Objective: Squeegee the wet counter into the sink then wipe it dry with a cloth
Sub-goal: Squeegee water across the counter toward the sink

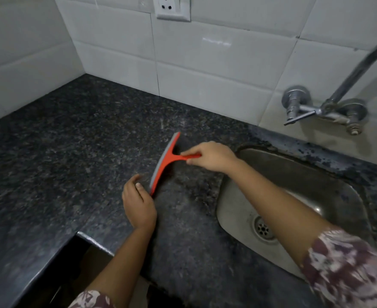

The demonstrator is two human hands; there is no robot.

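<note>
A red squeegee (165, 162) with a grey rubber blade rests on the dark speckled granite counter (72, 138), just left of the steel sink (298, 174). My right hand (209, 155) grips its short handle, reaching across the sink's left rim. My left hand (138, 202) is at the blade's near end, thumb and fingers touching it. The blade runs diagonally from far right to near left. No cloth is in view.
A chrome wall tap (323, 107) with a long spout hangs over the sink at the right. White tiled walls meet in the corner at the back left, with a socket (173, 7) up high. The counter's front edge steps inward at bottom left.
</note>
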